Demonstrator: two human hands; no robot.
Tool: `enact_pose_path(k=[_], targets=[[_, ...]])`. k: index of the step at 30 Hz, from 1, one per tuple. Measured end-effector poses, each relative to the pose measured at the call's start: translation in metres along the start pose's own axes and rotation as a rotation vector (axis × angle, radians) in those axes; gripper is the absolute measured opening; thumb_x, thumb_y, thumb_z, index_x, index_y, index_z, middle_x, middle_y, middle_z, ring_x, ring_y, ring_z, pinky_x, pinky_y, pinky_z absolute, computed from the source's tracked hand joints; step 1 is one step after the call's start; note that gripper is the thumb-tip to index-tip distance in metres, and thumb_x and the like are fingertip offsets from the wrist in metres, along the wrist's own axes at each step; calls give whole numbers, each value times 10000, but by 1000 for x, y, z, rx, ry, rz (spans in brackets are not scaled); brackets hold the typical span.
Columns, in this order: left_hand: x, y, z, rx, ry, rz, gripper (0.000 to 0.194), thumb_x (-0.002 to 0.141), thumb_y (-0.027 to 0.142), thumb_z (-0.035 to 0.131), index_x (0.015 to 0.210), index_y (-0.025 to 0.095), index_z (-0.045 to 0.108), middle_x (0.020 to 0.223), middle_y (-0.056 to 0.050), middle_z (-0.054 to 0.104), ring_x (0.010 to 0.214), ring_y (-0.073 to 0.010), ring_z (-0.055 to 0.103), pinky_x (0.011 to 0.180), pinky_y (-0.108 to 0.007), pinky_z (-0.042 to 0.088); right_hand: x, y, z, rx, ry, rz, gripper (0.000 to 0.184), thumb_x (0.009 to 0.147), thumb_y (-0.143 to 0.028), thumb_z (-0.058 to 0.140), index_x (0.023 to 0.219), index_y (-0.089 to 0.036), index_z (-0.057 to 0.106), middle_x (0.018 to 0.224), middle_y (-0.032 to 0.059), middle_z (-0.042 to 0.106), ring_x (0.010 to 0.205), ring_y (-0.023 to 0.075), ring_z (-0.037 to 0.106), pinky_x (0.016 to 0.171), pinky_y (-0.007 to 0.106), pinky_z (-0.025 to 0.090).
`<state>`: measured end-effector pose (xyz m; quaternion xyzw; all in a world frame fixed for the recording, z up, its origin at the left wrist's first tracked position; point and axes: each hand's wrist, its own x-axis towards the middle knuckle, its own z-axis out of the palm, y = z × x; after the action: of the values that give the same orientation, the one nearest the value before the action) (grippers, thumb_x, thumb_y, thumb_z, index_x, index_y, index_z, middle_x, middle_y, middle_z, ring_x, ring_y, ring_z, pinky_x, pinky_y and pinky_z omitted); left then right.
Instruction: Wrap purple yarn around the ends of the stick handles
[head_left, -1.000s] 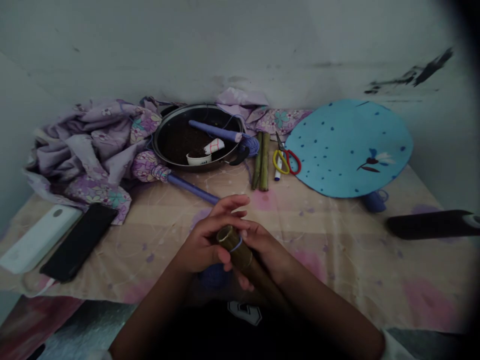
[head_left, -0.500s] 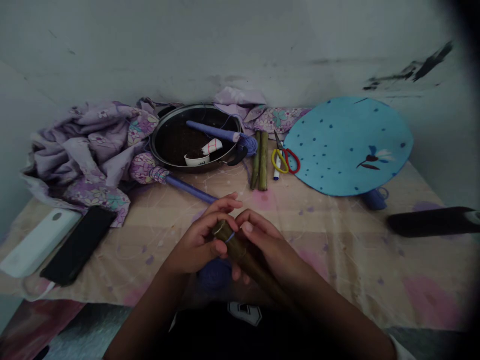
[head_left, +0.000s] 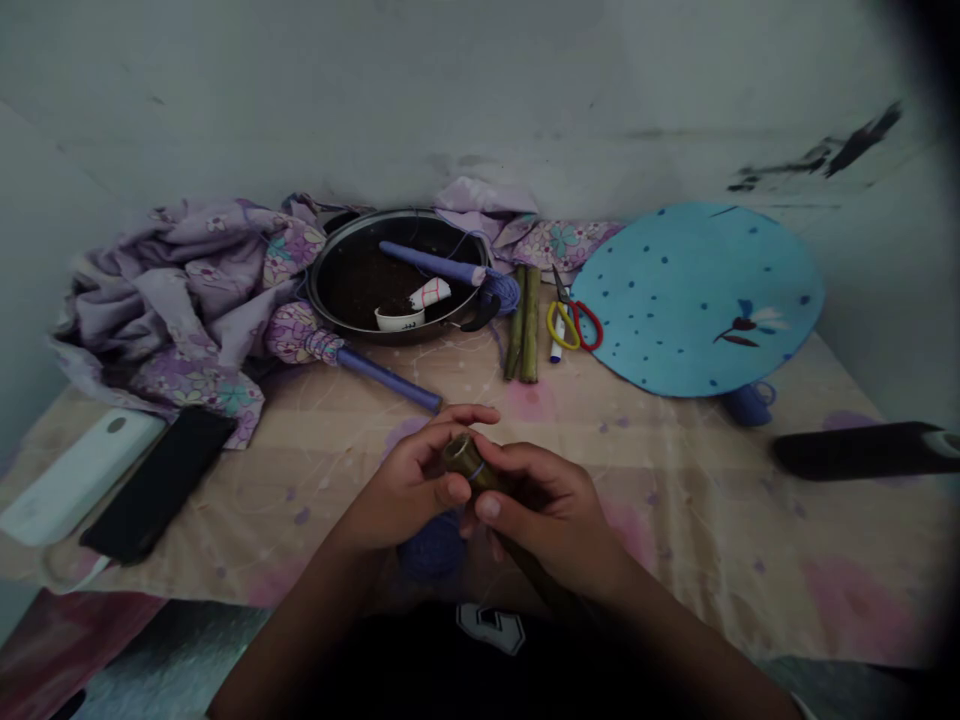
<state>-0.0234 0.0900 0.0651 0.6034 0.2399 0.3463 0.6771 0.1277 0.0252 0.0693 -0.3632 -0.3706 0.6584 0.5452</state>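
A hollow, green-brown bamboo stick [head_left: 459, 453] is held over the near edge of the table, its open end up and away from me. My left hand [head_left: 409, 490] is closed around the upper end, with the thumb near the rim. My right hand [head_left: 555, 500] grips it just below, thumb and fingers pressed on its side. A thin purple yarn strand [head_left: 477, 470] circles the stick close to its open end. Behind the fingers, partly hidden, lies a ball of purple yarn [head_left: 430, 552]. The lower part of the stick fades into shadow by my dark shirt.
Behind stand a black pan [head_left: 319, 300] of soil, two more bamboo sticks [head_left: 531, 330], scissors [head_left: 576, 325] and a blue oval board [head_left: 675, 320]. At left are purple floral cloth [head_left: 172, 300], a white power bank [head_left: 82, 475] and a black phone [head_left: 157, 485]. A dark long object [head_left: 855, 450] lies right.
The stick's open end has tipped up toward the camera and shifted slightly right. My right hand has moved a little, its thumb now lower on the stick's side.
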Motion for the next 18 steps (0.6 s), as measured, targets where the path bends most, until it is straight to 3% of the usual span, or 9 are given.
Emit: enact_pose_path(k=[4, 9, 11, 15, 18], targets=[[2, 2, 0, 32, 3, -15, 380, 739, 489, 657, 987, 202, 675, 1250, -95, 540, 1123, -250, 528, 929, -349, 437, 3, 1, -3, 173, -64, 18, 278, 791, -188, 663, 1053, -279, 645, 709, -14, 679, 508, 88, 618, 396, 163, 472], [2, 4, 3, 55, 32, -82, 361, 748, 469, 655, 982, 195, 674, 1252, -93, 539, 1088, -244, 551, 933, -352, 437, 5, 6, -11, 148, -105, -49, 291, 811, -241, 641, 1095, -286, 595, 845, -4, 665, 608, 127, 670, 391, 182, 496], [1, 4, 4, 104, 86, -108, 341, 760, 440, 650, 993, 192, 662, 1234, -91, 553, 1082, -240, 551, 934, -352, 432, 4, 7, -13, -33, -71, -97, 280, 841, -252, 601, 1117, -286, 573, 914, 8, 655, 662, 130, 669, 453, 213, 531], [-1, 7, 7, 152, 182, -230, 386, 765, 397, 641, 1069, 161, 602, 1074, -88, 626, 981, -214, 584, 881, -343, 447, 1, 5, -12, -664, 96, -237, 348, 833, -239, 601, 1176, -245, 541, 1101, 75, 624, 872, 176, 642, 656, 296, 560], [-1, 11, 10, 173, 175, -297, 320, 770, 381, 622, 987, 146, 597, 913, -53, 638, 840, -173, 586, 758, -290, 460, -1, 5, -10, -912, 170, -392, 350, 781, -250, 664, 1112, -212, 555, 1019, 77, 645, 891, 202, 627, 713, 337, 547]])
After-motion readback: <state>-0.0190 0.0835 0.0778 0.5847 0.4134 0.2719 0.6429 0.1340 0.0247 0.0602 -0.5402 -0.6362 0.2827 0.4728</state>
